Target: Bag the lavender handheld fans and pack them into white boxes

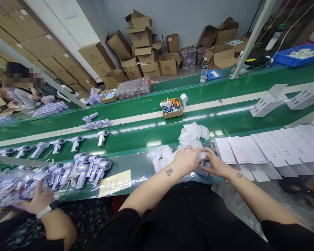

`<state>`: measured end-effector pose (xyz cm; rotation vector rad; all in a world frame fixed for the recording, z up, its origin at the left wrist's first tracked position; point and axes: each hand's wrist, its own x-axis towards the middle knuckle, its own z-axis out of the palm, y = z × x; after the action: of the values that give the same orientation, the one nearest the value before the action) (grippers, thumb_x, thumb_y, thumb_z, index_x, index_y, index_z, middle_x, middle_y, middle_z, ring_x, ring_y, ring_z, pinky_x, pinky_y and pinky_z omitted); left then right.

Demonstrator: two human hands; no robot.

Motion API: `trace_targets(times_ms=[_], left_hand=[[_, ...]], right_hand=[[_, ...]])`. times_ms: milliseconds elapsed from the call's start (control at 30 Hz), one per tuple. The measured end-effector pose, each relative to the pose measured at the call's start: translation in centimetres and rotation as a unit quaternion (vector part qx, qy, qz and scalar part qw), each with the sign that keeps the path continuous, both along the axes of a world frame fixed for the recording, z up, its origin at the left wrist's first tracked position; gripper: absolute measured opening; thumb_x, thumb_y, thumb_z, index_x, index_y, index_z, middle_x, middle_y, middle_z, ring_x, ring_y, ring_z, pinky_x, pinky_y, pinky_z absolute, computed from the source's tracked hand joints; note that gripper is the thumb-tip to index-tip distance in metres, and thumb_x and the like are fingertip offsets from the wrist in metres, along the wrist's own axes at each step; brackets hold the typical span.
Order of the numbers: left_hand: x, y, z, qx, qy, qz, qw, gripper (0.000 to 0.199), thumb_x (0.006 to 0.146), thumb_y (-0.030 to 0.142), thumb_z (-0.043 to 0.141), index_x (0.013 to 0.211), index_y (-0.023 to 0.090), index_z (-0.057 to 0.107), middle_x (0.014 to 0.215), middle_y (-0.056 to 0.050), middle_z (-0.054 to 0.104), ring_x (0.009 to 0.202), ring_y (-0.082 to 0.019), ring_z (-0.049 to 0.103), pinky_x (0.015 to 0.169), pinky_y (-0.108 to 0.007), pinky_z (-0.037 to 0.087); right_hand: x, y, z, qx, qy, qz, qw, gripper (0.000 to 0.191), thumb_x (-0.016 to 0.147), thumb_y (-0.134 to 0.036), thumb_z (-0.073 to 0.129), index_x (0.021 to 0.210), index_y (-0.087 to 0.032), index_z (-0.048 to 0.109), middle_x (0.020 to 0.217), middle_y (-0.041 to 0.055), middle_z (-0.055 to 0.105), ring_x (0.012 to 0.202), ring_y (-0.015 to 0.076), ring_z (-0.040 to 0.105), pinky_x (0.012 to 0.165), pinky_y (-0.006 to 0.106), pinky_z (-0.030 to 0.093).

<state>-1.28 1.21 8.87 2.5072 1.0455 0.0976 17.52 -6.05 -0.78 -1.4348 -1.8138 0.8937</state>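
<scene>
Head view: a whitish item [203,170], partly hidden, is held over the near edge of the green bench [140,166], between loose plastic bags [161,155] on the left and white boxes [273,148] on the right. It is pinched by the bent right hand [212,162]; the left hand [187,159] is curled against it, its grip hidden. Lightness and firm sides, best grasped there, may be expected; the film looks soft, slippery. Cardboard cartons [142,37] are stacked at the far wall [191,21].

Nothing legible; handwritten yellow paper [116,182] blurred; printed white boxes [272,148] too finely lettered.
</scene>
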Motion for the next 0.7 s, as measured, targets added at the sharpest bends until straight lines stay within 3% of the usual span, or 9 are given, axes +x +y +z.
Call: trace_targets(times_ms=[67,133,233,333,400,467,533,600,700], left_hand=[[2.1,0.7,0.6,-0.011,0.042,-0.065,0.997,0.025,0.077,0.024,0.055,0.101,0.018,0.059,0.091,-0.011,0.060,0.083,-0.027,0.062,0.073,-0.038,0.047],[3.4,1.2,0.4,-0.015,0.025,-0.058,0.998,0.027,0.080,0.024,0.053,0.106,0.018,0.056,0.097,-0.010,0.060,0.085,-0.026,0.061,0.073,-0.036,0.047],[3.6,0.4,-1.6,0.022,-0.018,-0.042,0.999,0.031,0.087,0.029,0.048,0.115,0.016,0.050,0.103,-0.012,0.058,0.091,-0.025,0.058,0.076,-0.036,0.046],[2.8,-1.7,-4.3,0.086,0.003,-0.137,0.987,0.043,0.089,0.045,0.045,0.115,0.012,0.053,0.101,-0.015,0.060,0.105,-0.030,0.051,0.086,-0.044,0.041],[2.3,-2.7,-5.3,0.107,0.034,-0.166,0.980,0.052,0.086,0.053,0.047,0.116,0.011,0.054,0.105,-0.017,0.061,0.115,-0.033,0.044,0.095,-0.052,0.034],[2.1,-2.3,-4.8,0.097,0.028,-0.176,0.979,0.057,0.083,0.059,0.048,0.117,0.014,0.055,0.110,-0.016,0.061,0.118,-0.034,0.041,0.098,-0.056,0.028],[2.4,-0.3,-3.1,0.061,-0.043,-0.187,0.979,0.048,0.086,0.057,0.044,0.112,0.020,0.059,0.105,-0.010,0.064,0.110,-0.030,0.048,0.096,-0.051,0.031],[3.4,3.1,-1.3,0.037,-0.150,-0.099,0.983,0.038,0.093,0.044,0.034,0.100,0.022,0.064,0.092,-0.007,0.065,0.094,-0.022,0.054,0.088,-0.039,0.038],[6.8,9.2,-1.1,0.036,-0.247,0.162,0.955,0.037,0.095,0.032,0.032,0.087,0.018,0.065,0.085,-0.008,0.063,0.086,-0.018,0.055,0.082,-0.032,0.040]], right_hand=[[-0.7,-0.4,-0.3,-0.003,0.003,-0.021,1.000,0.048,0.069,-0.034,0.069,0.112,-0.023,0.053,0.124,0.0127,0.050,0.113,0.0322,0.052,0.092,0.050,0.046],[-0.7,-1.0,-0.7,0.003,0.007,-0.056,0.998,0.051,0.071,-0.033,0.067,0.117,-0.023,0.048,0.126,0.0136,0.048,0.113,0.0331,0.051,0.089,0.049,0.049],[0.3,-1.9,-1.7,0.030,0.007,-0.082,0.996,0.060,0.075,-0.031,0.062,0.127,-0.024,0.033,0.138,0.0150,0.033,0.123,0.0324,0.043,0.088,0.047,0.050],[0.8,-2.6,-2.3,0.048,-0.008,-0.055,0.997,0.053,0.075,-0.029,0.062,0.120,-0.024,0.035,0.135,0.0146,0.036,0.128,0.0327,0.039,0.099,0.052,0.040],[0.8,-2.7,-2.1,0.038,-0.004,-0.045,0.998,0.045,0.074,-0.030,0.065,0.112,-0.025,0.041,0.133,0.0141,0.040,0.128,0.0337,0.039,0.100,0.054,0.038],[1.0,-2.5,-1.2,0.016,0.017,-0.040,0.999,0.045,0.072,-0.032,0.068,0.109,-0.026,0.044,0.133,0.0132,0.041,0.126,0.0339,0.041,0.097,0.052,0.042],[2.4,-1.9,0.5,0.004,0.042,-0.053,0.998,0.047,0.071,-0.033,0.069,0.111,-0.028,0.044,0.133,0.0119,0.041,0.123,0.0333,0.043,0.093,0.050,0.046],[5.1,-0.5,2.9,0.006,0.045,-0.085,0.995,0.047,0.070,-0.033,0.070,0.110,-0.029,0.045,0.131,0.0112,0.042,0.120,0.0324,0.045,0.090,0.047,0.048],[11.1,3.4,6.5,0.009,0.017,-0.170,0.985,0.054,0.064,-0.034,0.074,0.109,-0.026,0.046,0.127,0.0116,0.045,0.107,0.0301,0.053,0.084,0.043,0.051]])
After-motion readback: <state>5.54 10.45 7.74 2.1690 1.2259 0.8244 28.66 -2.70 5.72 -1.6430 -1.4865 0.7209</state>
